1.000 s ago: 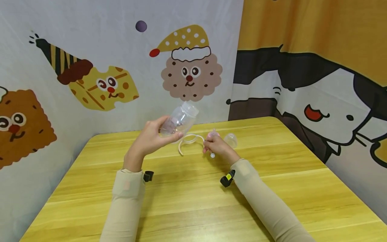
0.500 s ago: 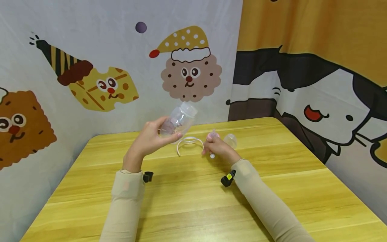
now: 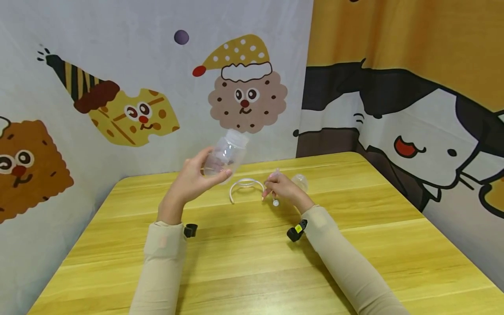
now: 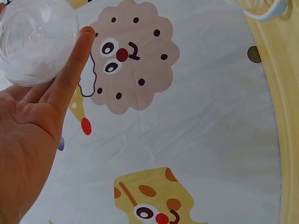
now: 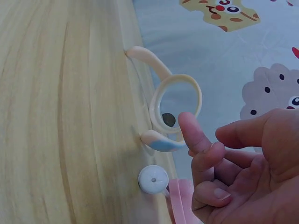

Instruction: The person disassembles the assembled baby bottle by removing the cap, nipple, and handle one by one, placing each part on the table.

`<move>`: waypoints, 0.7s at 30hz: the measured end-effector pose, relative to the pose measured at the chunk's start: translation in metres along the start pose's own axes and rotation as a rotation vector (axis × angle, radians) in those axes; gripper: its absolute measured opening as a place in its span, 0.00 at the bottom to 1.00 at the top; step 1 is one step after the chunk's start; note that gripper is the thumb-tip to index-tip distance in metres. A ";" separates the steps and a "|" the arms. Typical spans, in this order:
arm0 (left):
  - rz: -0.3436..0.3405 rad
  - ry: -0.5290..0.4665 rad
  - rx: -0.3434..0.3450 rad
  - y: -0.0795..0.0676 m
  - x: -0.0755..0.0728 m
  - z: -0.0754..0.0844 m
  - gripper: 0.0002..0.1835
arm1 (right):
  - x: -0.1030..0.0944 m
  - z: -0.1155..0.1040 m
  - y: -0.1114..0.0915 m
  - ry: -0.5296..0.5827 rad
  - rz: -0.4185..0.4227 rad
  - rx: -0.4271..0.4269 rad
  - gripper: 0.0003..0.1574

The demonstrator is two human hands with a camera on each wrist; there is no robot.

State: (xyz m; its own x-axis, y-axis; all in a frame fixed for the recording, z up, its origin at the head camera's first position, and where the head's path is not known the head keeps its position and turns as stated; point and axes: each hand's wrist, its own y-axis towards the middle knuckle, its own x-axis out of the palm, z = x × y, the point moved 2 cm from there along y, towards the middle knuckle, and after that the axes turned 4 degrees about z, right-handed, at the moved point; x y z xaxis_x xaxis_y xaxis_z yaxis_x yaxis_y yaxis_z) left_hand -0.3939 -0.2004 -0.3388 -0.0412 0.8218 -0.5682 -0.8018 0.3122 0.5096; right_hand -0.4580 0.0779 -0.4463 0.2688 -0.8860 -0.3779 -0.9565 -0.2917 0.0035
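Note:
My left hand (image 3: pixel 190 179) grips a clear baby bottle (image 3: pixel 227 152) by its lower part, tilted with its uncapped neck up and to the right. In the left wrist view the bottle's round base (image 4: pixel 39 42) faces the camera. A pale two-armed bottle handle (image 3: pixel 232 193) with a ring in its middle stands on the table, just left of my right hand (image 3: pixel 285 188). That hand's fingers are loosely bent with nothing between thumb and index finger. Below it in the right wrist view are a pink collar (image 5: pixel 181 200), partly hidden, and a white straw weight (image 5: pixel 153 179).
A clear dome cover (image 3: pixel 300 182) stands behind the right hand, partly covered by it. The wooden table (image 3: pixel 244 262) ends at a cloth backdrop (image 3: pixel 157 39) with printed cartoon figures.
The bottle handle, tilted beside my right fingers a second ago, has settled on the table, and the fingers have come off it. My left hand has moved slightly left with the bottle.

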 end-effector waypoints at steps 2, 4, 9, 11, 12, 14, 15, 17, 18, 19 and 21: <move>0.014 -0.010 0.003 0.001 -0.001 -0.002 0.36 | 0.000 -0.002 -0.001 -0.008 0.003 0.002 0.18; 0.024 -0.015 0.004 0.001 -0.002 -0.004 0.37 | 0.001 -0.002 0.000 -0.009 0.006 0.006 0.19; 0.032 -0.034 -0.017 0.000 -0.002 -0.011 0.38 | 0.002 -0.002 -0.001 -0.010 0.030 0.009 0.22; 0.038 -0.038 -0.031 -0.001 -0.001 -0.014 0.38 | 0.002 -0.002 -0.002 -0.009 0.044 0.011 0.23; 0.042 -0.037 -0.037 -0.001 -0.001 -0.015 0.38 | 0.002 -0.002 -0.002 -0.010 0.051 0.013 0.24; 0.052 -0.027 -0.047 -0.001 -0.002 -0.017 0.38 | 0.001 -0.003 -0.003 -0.008 0.062 0.017 0.24; 0.057 -0.023 -0.054 0.000 -0.002 -0.018 0.38 | 0.001 -0.004 -0.004 -0.009 0.066 0.016 0.24; 0.068 -0.024 -0.062 0.002 -0.002 -0.021 0.39 | 0.000 -0.007 -0.003 -0.006 0.073 0.005 0.24; 0.074 -0.029 -0.065 0.003 -0.003 -0.023 0.39 | 0.000 -0.008 -0.003 -0.004 0.076 0.005 0.24; 0.078 -0.042 -0.072 0.003 -0.003 -0.025 0.39 | -0.001 -0.008 -0.002 0.000 0.077 0.007 0.24; 0.089 -0.091 -0.101 0.002 -0.002 -0.030 0.39 | -0.001 -0.010 -0.001 -0.003 0.081 0.019 0.24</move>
State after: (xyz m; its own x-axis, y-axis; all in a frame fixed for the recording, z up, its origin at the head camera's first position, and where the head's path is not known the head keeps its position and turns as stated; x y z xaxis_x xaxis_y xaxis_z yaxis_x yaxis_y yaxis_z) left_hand -0.4137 -0.2159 -0.3562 -0.0643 0.8853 -0.4606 -0.8533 0.1905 0.4853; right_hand -0.4558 0.0752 -0.4367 0.1904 -0.9051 -0.3802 -0.9770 -0.2126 0.0168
